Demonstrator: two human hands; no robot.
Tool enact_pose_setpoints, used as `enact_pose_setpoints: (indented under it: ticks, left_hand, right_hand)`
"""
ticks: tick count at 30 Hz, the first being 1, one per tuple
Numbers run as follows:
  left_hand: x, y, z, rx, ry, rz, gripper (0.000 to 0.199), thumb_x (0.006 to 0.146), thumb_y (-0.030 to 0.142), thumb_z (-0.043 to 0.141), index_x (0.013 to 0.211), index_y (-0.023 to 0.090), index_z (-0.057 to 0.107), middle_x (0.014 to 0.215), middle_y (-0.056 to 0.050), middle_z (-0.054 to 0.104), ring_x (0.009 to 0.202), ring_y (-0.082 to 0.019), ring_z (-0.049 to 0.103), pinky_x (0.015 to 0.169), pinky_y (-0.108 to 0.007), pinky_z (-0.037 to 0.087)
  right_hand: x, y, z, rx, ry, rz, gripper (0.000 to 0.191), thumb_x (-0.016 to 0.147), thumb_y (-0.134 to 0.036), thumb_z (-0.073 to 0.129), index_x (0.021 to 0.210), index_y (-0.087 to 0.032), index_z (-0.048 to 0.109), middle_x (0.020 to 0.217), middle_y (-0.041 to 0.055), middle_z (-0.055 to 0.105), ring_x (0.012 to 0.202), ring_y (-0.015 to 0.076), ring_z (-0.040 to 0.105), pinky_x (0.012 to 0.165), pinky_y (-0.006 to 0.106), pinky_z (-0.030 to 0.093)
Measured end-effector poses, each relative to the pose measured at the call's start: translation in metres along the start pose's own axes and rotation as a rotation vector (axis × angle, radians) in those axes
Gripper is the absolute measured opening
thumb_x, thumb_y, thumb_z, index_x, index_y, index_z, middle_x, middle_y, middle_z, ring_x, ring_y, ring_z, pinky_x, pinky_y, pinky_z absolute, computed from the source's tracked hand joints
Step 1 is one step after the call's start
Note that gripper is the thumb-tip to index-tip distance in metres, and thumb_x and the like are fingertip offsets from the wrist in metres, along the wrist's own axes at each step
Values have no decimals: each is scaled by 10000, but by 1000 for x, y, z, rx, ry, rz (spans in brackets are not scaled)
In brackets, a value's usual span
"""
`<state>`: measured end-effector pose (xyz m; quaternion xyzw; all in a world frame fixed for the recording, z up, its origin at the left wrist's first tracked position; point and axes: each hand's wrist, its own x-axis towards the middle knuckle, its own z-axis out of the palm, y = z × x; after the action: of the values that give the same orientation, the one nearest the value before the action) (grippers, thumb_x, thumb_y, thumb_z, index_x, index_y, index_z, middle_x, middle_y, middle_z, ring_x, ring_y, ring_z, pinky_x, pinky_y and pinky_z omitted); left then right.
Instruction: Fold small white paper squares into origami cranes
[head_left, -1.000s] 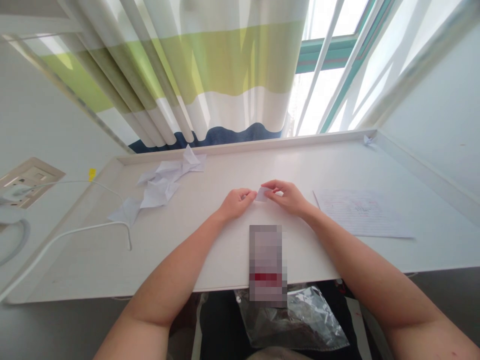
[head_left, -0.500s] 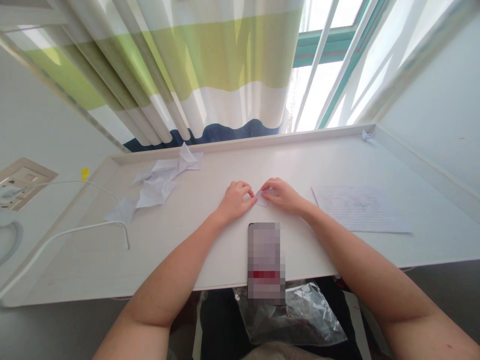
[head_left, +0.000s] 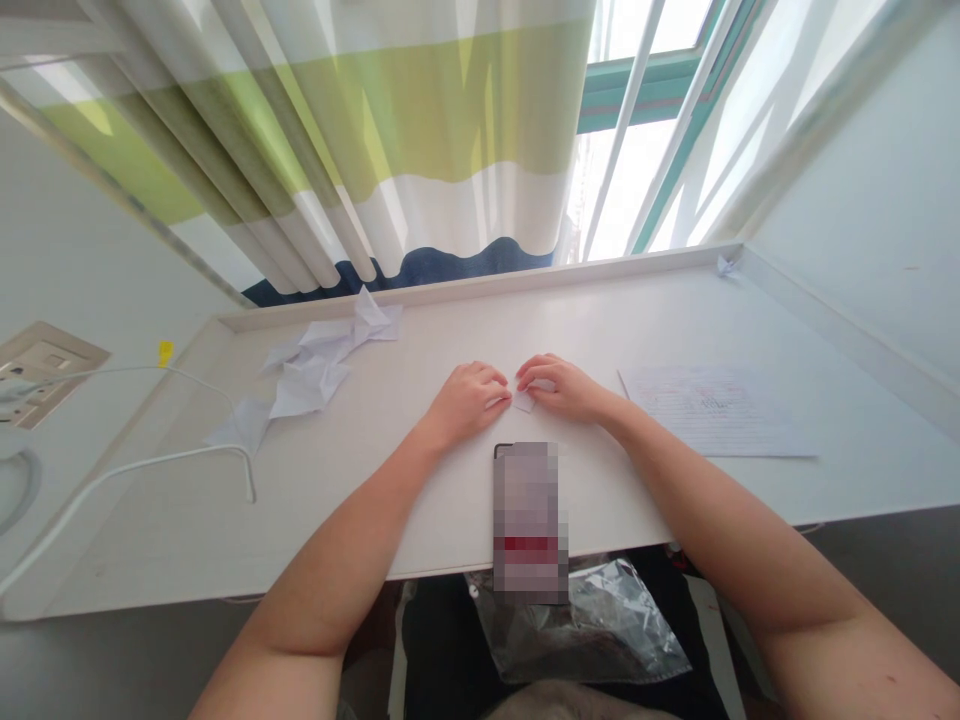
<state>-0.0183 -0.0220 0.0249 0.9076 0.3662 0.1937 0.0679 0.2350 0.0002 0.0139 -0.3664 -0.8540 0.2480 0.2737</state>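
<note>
A small folded piece of white paper point(head_left: 524, 403) lies on the white desk between my two hands. My right hand point(head_left: 559, 388) is closed on its right side, with thumb and fingers pinching it. From the left, my left hand point(head_left: 472, 400) meets the paper's edge, its thumb and fingers drawn together in a pinch; the exact contact is too small to see. Just below the hands lies a phone point(head_left: 526, 510) with its screen blurred, jutting over the desk's front edge.
Folded white papers point(head_left: 311, 375) lie at the back left, near a white cable point(head_left: 172, 455). Right of my right arm is a lined sheet point(head_left: 720, 410). A crumpled paper bit point(head_left: 727, 267) sits in the far right corner. A clear plastic bag point(head_left: 592, 630) rests on my lap.
The left thumb and fingers have come closer together at the paper's edge. My right fingers have shifted slightly on the paper. The whole view has moved a little.
</note>
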Motion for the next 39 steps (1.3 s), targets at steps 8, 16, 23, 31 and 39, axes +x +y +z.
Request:
enact_pose_setpoints:
  ticks: [8,16,23,31,39]
  left_hand:
    - [-1,12,-8,42,-64,128,250,1077,281,584,1160,230,814,1344,-67,807,1384,-292,654,1236,-514,382]
    - [-8,10,-14,-55,-182,91,309,1070,383,626,1328,299,773,1483,-55,730,1376,-290,620,1203,-501,420]
    - [-16,4,-7,-34,-228,-14,452,1041,510,663,1475,396,715,1545,-113,585,1426,-352,492,1256,-585,392]
    - [-11,13,-11,31,-277,-69,419,1047,514,631,1442,420,732,1494,-105,549,1430,-358,447,1271,-611,351]
    - [-10,21,-15,49,-266,3,404,1069,413,581,1440,333,721,1650,-77,562,1587,-367,400,1351,-624,233]
  right_hand:
    - [-11,-10,-1,-262,4,11,197,1022,-259,686,1106,-334,848,1378,34,792,1384,329,660,1232,652,439]
    - [-1,-15,7,-186,79,108,186,1029,-294,660,986,-261,838,1192,91,818,1133,302,743,1080,532,544]
    - [0,-10,10,-154,118,181,88,959,-300,722,963,-254,797,1180,95,769,1135,311,702,1084,508,519]
    - [9,-7,10,-195,282,335,77,945,-264,719,874,-239,739,1036,96,749,1068,312,689,999,477,533]
    - [1,-4,-2,-94,509,270,121,941,-219,645,986,-231,756,1002,81,777,998,285,724,965,455,562]
